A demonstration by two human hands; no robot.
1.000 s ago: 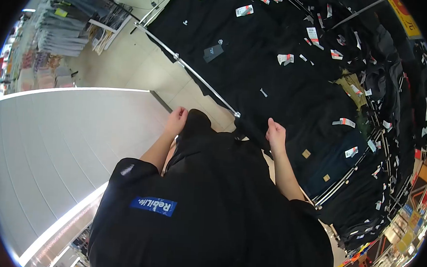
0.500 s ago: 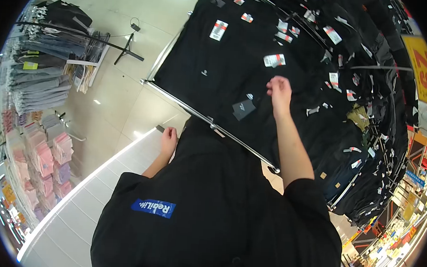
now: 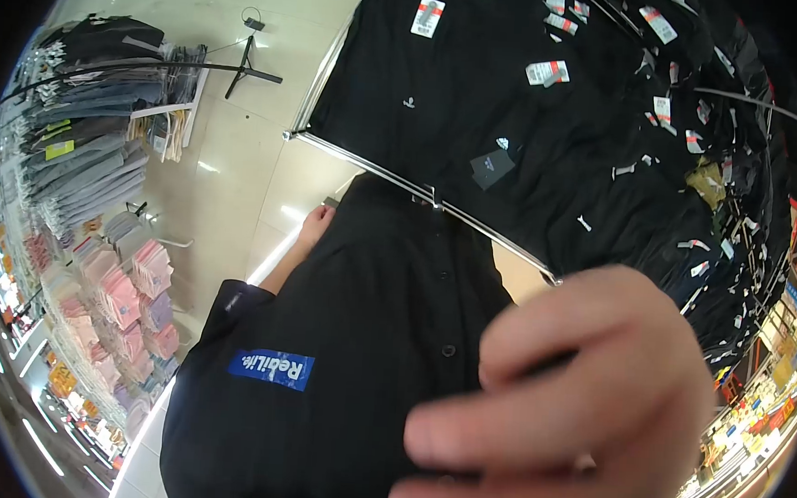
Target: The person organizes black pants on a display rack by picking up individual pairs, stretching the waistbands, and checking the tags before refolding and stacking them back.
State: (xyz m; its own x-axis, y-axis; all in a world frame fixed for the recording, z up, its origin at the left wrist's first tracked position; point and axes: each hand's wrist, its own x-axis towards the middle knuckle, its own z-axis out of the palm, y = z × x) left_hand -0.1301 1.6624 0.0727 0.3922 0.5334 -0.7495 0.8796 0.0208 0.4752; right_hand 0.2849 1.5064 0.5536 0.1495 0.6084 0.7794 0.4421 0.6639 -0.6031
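At the left of my black shirt (image 3: 366, 338), my left hand (image 3: 316, 221) is low, its fingers curled beside a small grey piece (image 3: 330, 202); whether it grips that piece is unclear. Large and blurred, my right hand (image 3: 582, 388) is raised close to the camera over the shirt's right side. Its fingers are bent and spread apart, with nothing visible between them. Beyond a metal rail (image 3: 376, 170) lie black garments (image 3: 444, 97) with white and red price tags. A dark label (image 3: 492, 168) rests on the black cloth.
Jeans (image 3: 98, 94) hang on a rack at the left, above pink and purple items (image 3: 122, 296). A black stand (image 3: 245, 71) is on the tiled floor (image 3: 250, 139). A curved metal rod (image 3: 745, 97) crosses the garments at the right.
My right hand has come back from above the black garments to close before the camera, its fingers spreading. The view has shifted, and my left hand is now right beside the grey piece.
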